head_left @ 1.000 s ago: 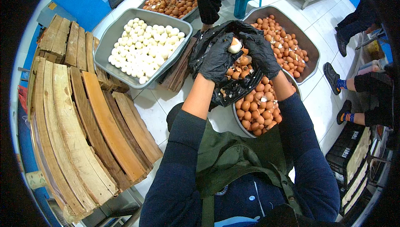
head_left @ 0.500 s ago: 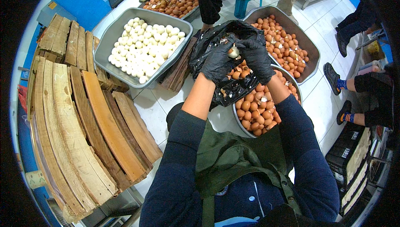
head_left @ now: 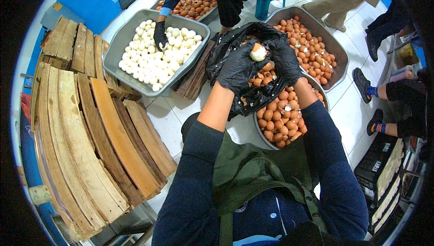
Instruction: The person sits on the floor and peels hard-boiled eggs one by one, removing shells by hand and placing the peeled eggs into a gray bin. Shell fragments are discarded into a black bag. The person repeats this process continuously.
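In my black-gloved left hand (head_left: pixel 238 67) is a partly peeled egg (head_left: pixel 258 53), white below with brown shell still on its top. My black-gloved right hand (head_left: pixel 286 63) is just right of the egg, fingers stretched out and apart from it; dark glove against dark plastic blurs their outline. Beneath both hands lies a black plastic bag (head_left: pixel 237 103), its mouth spread, with broken brown eggshells (head_left: pixel 261 79) inside. Close by my right forearm stands a round tub of brown eggs (head_left: pixel 276 124), many of them cracked.
At left, a grey tub (head_left: pixel 108 63) holds peeled white eggs; a co-worker's gloved hand (head_left: pixel 160 36) reaches into it. Grey tubs of brown eggs stand at far right (head_left: pixel 341 72) and at the back (head_left: pixel 210 18). Wooden pallets (head_left: pixel 97 142) line the left. Black crates (head_left: pixel 373 169) sit at right.
My right hand has moved off the egg to the right, leaving it in my left hand. The co-worker's hand has moved from the back tub into the white eggs. Another person's legs shifted right.
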A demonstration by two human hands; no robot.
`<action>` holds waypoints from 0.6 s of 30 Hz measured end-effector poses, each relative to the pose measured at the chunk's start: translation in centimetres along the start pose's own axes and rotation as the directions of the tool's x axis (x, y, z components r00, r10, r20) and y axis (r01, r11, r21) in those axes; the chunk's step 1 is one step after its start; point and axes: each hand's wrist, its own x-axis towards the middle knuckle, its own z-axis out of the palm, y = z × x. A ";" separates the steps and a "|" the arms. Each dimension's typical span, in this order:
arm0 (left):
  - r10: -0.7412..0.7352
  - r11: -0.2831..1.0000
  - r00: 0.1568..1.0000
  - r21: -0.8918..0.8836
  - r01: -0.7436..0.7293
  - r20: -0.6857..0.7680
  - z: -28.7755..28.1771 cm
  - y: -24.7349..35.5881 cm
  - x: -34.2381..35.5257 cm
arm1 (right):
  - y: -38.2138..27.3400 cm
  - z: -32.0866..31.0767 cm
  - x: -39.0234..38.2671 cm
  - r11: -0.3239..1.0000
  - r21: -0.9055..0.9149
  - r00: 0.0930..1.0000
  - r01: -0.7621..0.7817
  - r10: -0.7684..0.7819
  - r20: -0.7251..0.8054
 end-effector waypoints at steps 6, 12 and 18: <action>-0.018 0.998 0.998 0.052 0.021 -0.068 0.1 -0.6 -0.1 | -0.9 -0.2 0.5 0.949 0.002 0.935 -0.315 0.310 0.170; -0.200 0.620 0.979 -0.769 0.156 0.037 1.4 -2.7 0.7 | -2.2 0.2 0.5 0.946 0.269 0.979 -0.179 0.145 0.142; 0.076 0.990 0.994 -0.111 -0.084 -0.079 1.7 -4.0 0.7 | -3.2 0.0 -0.4 0.977 0.026 0.960 -0.212 0.203 0.193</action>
